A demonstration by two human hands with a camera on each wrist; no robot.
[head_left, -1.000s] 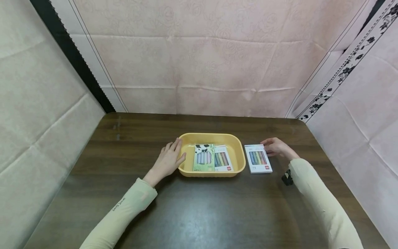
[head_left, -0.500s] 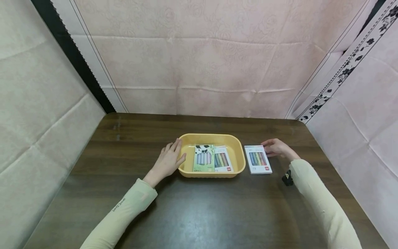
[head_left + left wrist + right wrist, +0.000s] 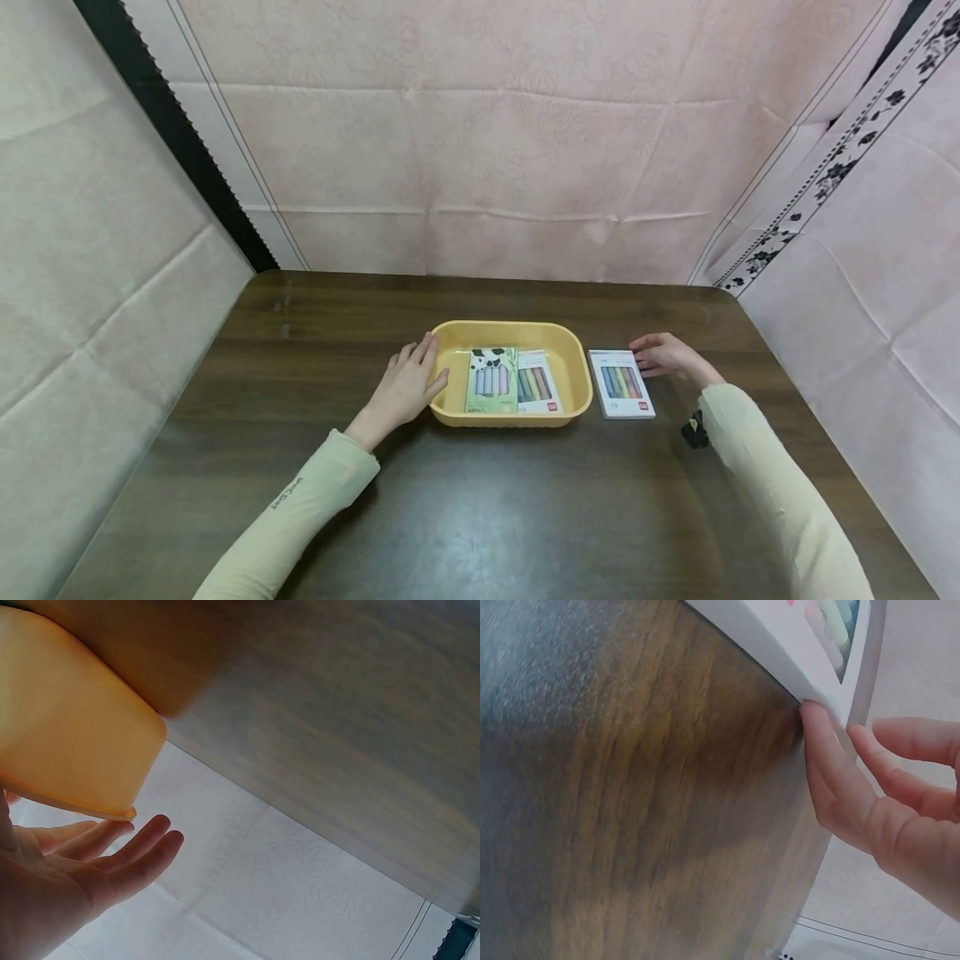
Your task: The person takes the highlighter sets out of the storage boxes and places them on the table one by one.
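Note:
At the left end of a yellow plastic tray [image 3: 510, 422], my left hand [image 3: 405, 385] rests its fingers along the rim. From the left wrist view, the tray's outer wall [image 3: 75, 712] rises beside that hand [image 3: 82, 877], its fingers loosely extended. Inside the tray lie a green cow-print box [image 3: 491, 402] and a white box of pastel markers [image 3: 536, 385], the green one partly over the white. A similar white marker box [image 3: 622, 385] lies flat just right of the tray. Fingertips of my right hand [image 3: 671, 358] touch its right side; the right wrist view shows them at a corner of the box [image 3: 780, 645].
Everything stands on a dark brown wooden table [image 3: 510, 517]. Pale cloth [image 3: 525, 167] hangs behind the far edge and at both sides. A black object [image 3: 694, 430] sits by the right wrist.
The white marker box on the table has shifted a hair to the left. Both hands and the tray stay practically where they were.

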